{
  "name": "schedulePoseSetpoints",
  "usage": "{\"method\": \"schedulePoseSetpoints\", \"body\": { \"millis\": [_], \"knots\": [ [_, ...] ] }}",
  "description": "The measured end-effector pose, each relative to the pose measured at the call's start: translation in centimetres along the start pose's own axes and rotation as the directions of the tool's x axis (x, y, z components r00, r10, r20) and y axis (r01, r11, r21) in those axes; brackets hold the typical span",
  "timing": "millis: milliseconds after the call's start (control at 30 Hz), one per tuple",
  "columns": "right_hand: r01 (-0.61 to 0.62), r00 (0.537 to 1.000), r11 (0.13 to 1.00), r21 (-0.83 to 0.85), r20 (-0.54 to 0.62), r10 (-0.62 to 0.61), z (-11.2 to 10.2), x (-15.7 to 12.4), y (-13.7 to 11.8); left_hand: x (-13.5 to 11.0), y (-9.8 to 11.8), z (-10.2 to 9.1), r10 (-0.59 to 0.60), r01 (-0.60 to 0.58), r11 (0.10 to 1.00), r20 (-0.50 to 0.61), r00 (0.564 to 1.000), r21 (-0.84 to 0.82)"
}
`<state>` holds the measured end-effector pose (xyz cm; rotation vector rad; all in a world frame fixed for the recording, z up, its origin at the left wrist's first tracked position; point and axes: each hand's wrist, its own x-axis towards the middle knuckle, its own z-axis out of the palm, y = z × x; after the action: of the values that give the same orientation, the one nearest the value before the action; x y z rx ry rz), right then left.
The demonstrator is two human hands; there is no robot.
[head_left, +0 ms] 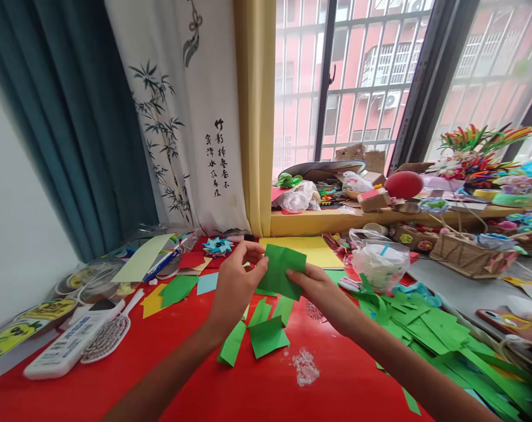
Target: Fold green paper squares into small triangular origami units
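A creased square of green paper [280,271] is held up over the red tabletop between my two hands. My left hand [238,280] pinches its left edge with thumb and forefinger. At the right side, my right hand [314,286] grips it, thumb in front and the other fingers behind. Below the hands lie several folded green paper pieces [268,337] on the red table [182,381]. The back of the held sheet is hidden.
A heap of green paper strips [428,328] covers the right side. On the left are a white hairbrush [111,331], a white power strip [70,346] and coloured paper. Behind stand a yellow sheet [309,252], a plastic bag [380,266] and a cardboard basket [472,255].
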<state>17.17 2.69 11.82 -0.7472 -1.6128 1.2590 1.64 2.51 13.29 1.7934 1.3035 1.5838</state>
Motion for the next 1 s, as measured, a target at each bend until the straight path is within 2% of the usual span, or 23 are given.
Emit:
{"method": "schedulePoseSetpoints", "body": {
  "millis": [100,167,200,267,300,333,400,467,500,600,700,767,833,1000],
  "knots": [
    [-0.137,0.991,0.988,0.067,0.024,0.135,-0.6,-0.7,1.8,-0.8,-1.6,0.5,-0.041,0.039,0.998,0.048,0.998,0.040],
    [-0.189,0.982,0.973,0.136,0.016,0.189,-0.7,-1.1,2.9,-1.6,-2.6,0.8,-0.024,0.017,0.995,0.073,0.997,0.097],
    [-0.202,0.979,0.965,0.168,0.002,0.205,-0.7,-1.2,3.3,-1.9,-3.0,1.0,0.015,-0.027,0.989,0.086,0.996,0.142],
    [-0.215,0.973,0.954,0.211,-0.042,0.228,-0.7,-1.0,3.7,-2.2,-4.0,1.2,0.188,-0.213,0.941,0.117,0.975,0.263],
    [-0.218,0.969,0.950,0.225,-0.070,0.239,-0.6,-0.6,3.8,-2.1,-4.4,1.2,0.309,-0.340,0.881,0.143,0.940,0.330],
    [-0.223,0.964,0.945,0.238,-0.091,0.250,-0.6,-0.2,3.6,-1.8,-4.7,1.1,0.436,-0.468,0.787,0.174,0.883,0.402],
    [-0.234,0.957,0.934,0.269,-0.108,0.271,-0.7,0.9,3.1,-1.0,-5.1,0.8,0.640,-0.660,0.535,0.257,0.725,0.528],
    [-0.226,0.962,0.924,0.310,-0.081,0.262,-0.8,1.8,2.5,-0.1,-5.1,0.2,0.738,-0.758,0.317,0.353,0.574,0.570],
    [-0.214,0.965,0.922,0.322,-0.075,0.250,-1.0,2.1,2.1,0.4,-5.0,-0.1,0.760,-0.796,0.246,0.399,0.513,0.553],
    [-0.220,0.967,0.918,0.330,-0.053,0.251,-1.4,2.3,1.3,1.1,-4.6,-1.1,0.781,-0.886,0.139,0.500,0.373,0.443],
    [-0.276,0.953,0.913,0.301,-0.034,0.300,-1.8,1.7,0.9,1.1,-4.5,-1.7,0.788,-0.929,0.084,0.547,0.284,0.361],
    [-0.299,0.945,0.909,0.292,-0.045,0.325,-1.9,1.3,0.7,0.9,-4.4,-1.9,0.795,-0.941,0.061,0.554,0.248,0.334],
    [-0.319,0.936,0.902,0.290,-0.054,0.349,-1.8,1.0,0.4,0.8,-4.3,-1.9,0.804,-0.945,0.049,0.549,0.230,0.324],
    [-0.340,0.928,0.897,0.281,-0.053,0.368,-1.6,0.9,-0.3,0.6,-4.4,-1.8,0.809,-0.944,0.087,0.530,0.254,0.319]
  ]
}}
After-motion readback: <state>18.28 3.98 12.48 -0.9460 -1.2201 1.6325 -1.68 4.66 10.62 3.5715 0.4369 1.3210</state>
